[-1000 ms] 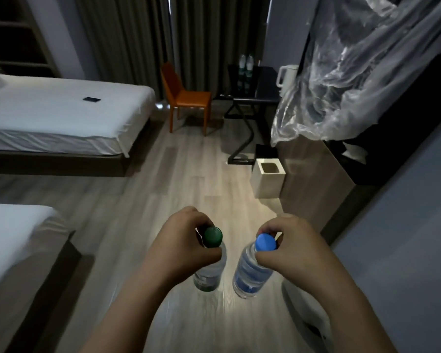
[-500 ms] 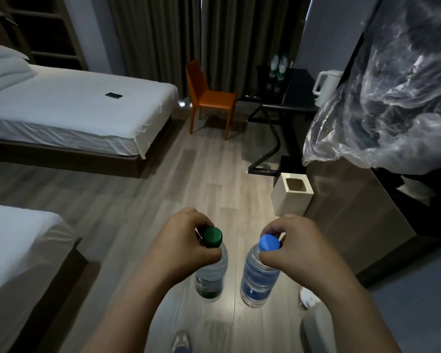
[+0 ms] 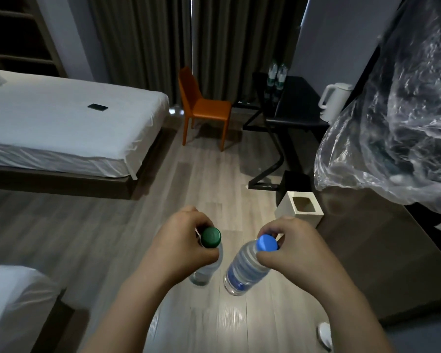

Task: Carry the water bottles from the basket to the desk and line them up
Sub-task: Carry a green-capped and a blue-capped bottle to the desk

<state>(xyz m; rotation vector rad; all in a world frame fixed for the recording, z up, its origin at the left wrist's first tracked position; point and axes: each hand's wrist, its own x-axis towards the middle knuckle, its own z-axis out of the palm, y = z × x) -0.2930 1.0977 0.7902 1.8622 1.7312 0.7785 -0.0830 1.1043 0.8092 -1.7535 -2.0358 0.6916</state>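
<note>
While facing a white bed (image 3: pixel 61 118) at left and a black desk (image 3: pixel 298 108) well ahead with two bottles (image 3: pixel 278 75) on it, grips a green-capped bottle (image 3: pixel 207 272) by the neck with curled left hand (image 3: pixel 178 240) fingers, a blue-capped bottle (image 3: pixel 245 271) likewise in the right hand (image 3: pixel 295 248), both hanging above the floor (image 3: pixel 214 179).

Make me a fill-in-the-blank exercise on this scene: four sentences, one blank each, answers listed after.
The left hand grips the left bottle, whose cap is ____.
The right hand grips the right bottle, whose cap is ____.
The chair by the desk is ____.
The standing bottles on the desk number ____.
Missing words: green; blue; orange; two.
</note>
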